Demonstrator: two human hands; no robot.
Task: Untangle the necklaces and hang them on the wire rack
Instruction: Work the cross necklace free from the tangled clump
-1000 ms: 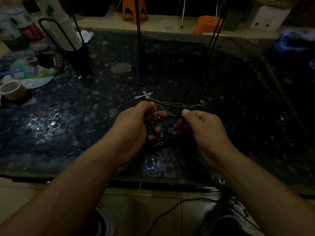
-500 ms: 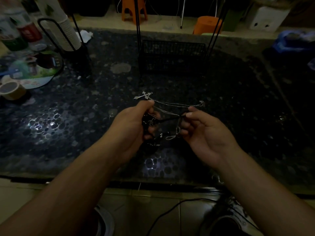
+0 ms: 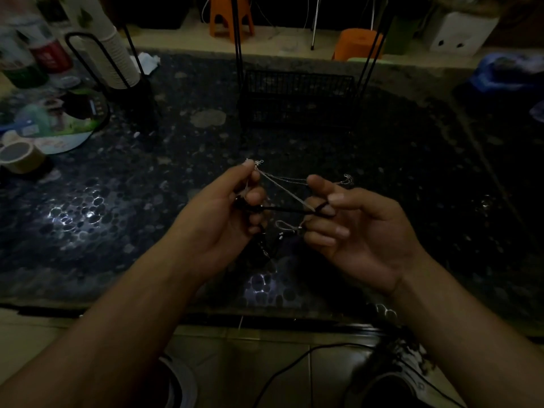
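Note:
A tangle of necklaces hangs between my hands above the dark pebbled table point(image 3: 123, 207): thin silver chains point(image 3: 282, 187) and a black cord point(image 3: 282, 209). My left hand point(image 3: 223, 213) pinches the chains and the cord's left end with curled fingers. My right hand point(image 3: 350, 222), palm up, has the cord and a chain looped round its curled fingers. A silver loop and clasp point(image 3: 287, 228) dangle below. The black wire rack point(image 3: 297, 95) stands at the back of the table, well beyond both hands.
A black holder with stacked paper cups point(image 3: 117, 63) stands at the back left, beside bottles point(image 3: 35, 57), a round printed fan and a tape roll point(image 3: 20, 156). Orange stools point(image 3: 232, 13) sit on the floor beyond the table. A black cable runs across the floor by my shoes.
My hands have drawn apart, pulling the black cord taut between them. My right hand has turned palm up with its fingers spread more. The cross pendant behind my left hand is now hidden.

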